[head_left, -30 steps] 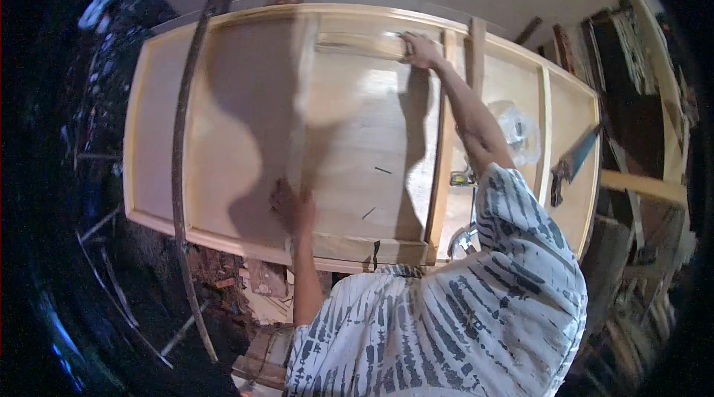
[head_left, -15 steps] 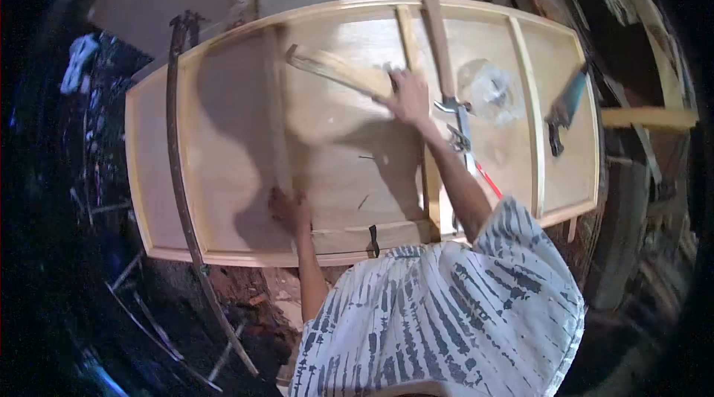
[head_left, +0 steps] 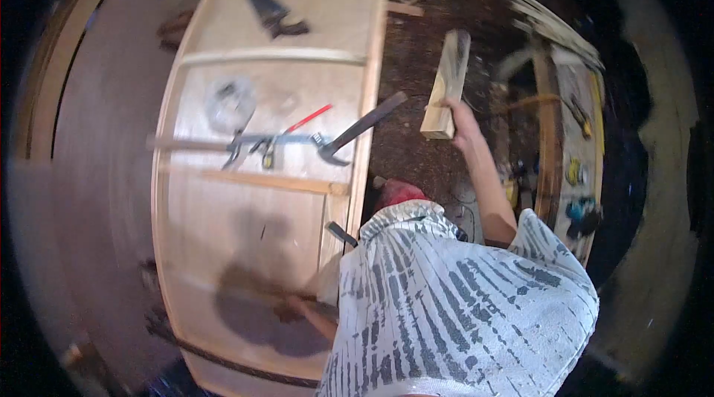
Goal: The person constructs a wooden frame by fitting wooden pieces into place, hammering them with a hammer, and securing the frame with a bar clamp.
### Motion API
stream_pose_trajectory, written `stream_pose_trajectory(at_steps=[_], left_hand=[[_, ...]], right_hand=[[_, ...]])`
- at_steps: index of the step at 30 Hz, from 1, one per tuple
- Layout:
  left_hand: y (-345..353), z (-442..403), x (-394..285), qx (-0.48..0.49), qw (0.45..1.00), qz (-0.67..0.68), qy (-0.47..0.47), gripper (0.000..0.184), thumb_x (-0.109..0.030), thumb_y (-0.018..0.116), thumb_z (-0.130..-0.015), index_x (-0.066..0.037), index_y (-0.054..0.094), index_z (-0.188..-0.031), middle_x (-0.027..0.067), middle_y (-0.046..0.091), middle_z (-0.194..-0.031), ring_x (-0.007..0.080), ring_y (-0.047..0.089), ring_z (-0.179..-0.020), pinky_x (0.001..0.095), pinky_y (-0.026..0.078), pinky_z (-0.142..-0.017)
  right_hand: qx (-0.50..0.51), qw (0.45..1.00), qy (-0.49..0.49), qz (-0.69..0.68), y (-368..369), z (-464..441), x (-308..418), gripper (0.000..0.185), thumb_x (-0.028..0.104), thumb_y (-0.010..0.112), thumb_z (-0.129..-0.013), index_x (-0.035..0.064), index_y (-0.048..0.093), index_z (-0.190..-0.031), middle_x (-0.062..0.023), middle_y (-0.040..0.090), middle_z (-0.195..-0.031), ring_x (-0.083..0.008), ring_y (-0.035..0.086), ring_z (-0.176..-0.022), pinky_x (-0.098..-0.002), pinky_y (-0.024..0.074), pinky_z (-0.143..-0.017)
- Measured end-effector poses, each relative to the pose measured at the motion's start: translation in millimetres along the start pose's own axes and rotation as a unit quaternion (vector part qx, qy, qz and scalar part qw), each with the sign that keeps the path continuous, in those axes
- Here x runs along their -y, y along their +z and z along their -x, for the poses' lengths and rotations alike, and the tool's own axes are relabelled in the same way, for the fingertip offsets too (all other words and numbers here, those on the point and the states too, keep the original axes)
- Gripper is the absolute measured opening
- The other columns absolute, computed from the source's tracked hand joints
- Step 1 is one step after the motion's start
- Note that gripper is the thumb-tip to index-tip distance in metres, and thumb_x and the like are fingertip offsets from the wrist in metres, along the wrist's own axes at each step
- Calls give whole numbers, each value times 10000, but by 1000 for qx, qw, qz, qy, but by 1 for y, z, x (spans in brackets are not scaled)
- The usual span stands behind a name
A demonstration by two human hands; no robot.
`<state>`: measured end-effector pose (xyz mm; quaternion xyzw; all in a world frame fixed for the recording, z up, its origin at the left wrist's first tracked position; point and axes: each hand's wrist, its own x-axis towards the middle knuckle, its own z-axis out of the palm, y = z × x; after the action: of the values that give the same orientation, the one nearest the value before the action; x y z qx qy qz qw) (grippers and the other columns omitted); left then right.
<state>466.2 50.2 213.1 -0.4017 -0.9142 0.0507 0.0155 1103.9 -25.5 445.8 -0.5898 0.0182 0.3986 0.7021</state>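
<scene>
Holding wood block (head_left: 451, 73) off framed panel (head_left: 201, 211), right of upper center in frame. Right hand (head_left: 464, 123) clamped on block near its lower end. Left hand (head_left: 294, 309) over panel, lower center-left, blurred and shadowed; can't tell if fingers apart or together. Step in hand, my read: handling block away from panel. Next move calls for firm grip, clearance past hammer (head_left: 361, 127) overhanging panel's right edge.

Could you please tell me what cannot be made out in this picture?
All in the head view:
Right hand: some fingers, hidden behind the block.
Left hand: whether it grips, lost in shadow.
Frame: lower end, cut off by the bottom edge and shirt.
Bag: contents, blurred.
</scene>
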Motion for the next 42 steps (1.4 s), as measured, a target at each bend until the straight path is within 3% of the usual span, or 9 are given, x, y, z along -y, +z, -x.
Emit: stream_pose_trajectory(at_steps=[9,12,20,22,24,26,28,34,42], left_hand=[[-24,37,-21,-46,999,-4,-7,756,-580,587,-899,-50,426,-1413,203,441,-1408,409,441,-1238,575,394,-983],[-37,71,-43,-66,998,0,-19,746,-582,588,-897,-49,441,-1398,206,459,-1385,412,460,-1210,576,402,-966],[-74,178,-171,-107,990,58,69,720,-588,593,-892,-49,481,-1356,213,506,-1323,419,511,-1135,581,424,-919],[-84,202,-225,-122,974,112,157,714,-589,594,-891,-48,491,-1346,215,518,-1308,421,524,-1116,582,429,-908],[-93,228,-283,-204,905,187,323,697,-589,605,-886,-60,501,-1326,198,536,-1267,405,536,-1071,577,427,-889],[-110,269,-340,-189,889,213,358,695,-566,629,-877,-62,495,-1338,199,533,-1272,406,513,-1102,575,410,-911],[-133,310,-377,-161,856,259,417,701,-519,676,-861,-66,483,-1360,201,528,-1282,408,465,-1165,572,377,-956],[-190,389,-425,-89,864,330,370,614,-423,723,-865,-56,534,-1319,170,552,-1247,386,486,-1177,560,372,-983],[-150,474,-480,-59,688,492,530,362,-275,695,-919,58,643,-1051,213,627,-973,402,578,-944,496,458,-863]], right_hand=[[-202,887,154,-386,-314,-21,-319,346,403,549,-870,74,580,-973,-140,638,-922,-351,630,-804,-541,532,-703],[-247,917,231,-212,-378,43,-348,405,430,539,-884,59,623,-1025,-155,667,-941,-333,650,-822,-496,539,-719],[-200,949,242,-16,-450,12,-282,394,420,510,-930,73,649,-1057,-138,678,-969,-313,653,-871,-457,523,-768],[-103,990,96,20,-444,-26,-271,393,417,503,-941,77,655,-1065,-134,681,-976,-308,653,-883,-447,518,-781],[113,944,-282,-129,-433,-70,-245,393,415,496,-952,80,662,-1073,-130,684,-983,-303,654,-896,-437,514,-793],[-40,964,-115,237,-461,-114,-197,267,353,569,-927,116,635,-1031,-88,658,-882,-256,652,-773,-408,528,-675],[-121,952,105,-262,-471,-163,-119,296,288,552,-917,80,589,-1124,-108,642,-950,-273,653,-843,-426,544,-726],[-112,911,-19,-397,-485,-218,116,529,194,587,-850,-58,485,-1304,-205,635,-1104,-332,660,-961,-454,564,-828],[-182,926,-165,-288,-477,-141,234,530,189,591,-875,-55,477,-1332,-179,645,-1103,-266,668,-967,-400,552,-818]])
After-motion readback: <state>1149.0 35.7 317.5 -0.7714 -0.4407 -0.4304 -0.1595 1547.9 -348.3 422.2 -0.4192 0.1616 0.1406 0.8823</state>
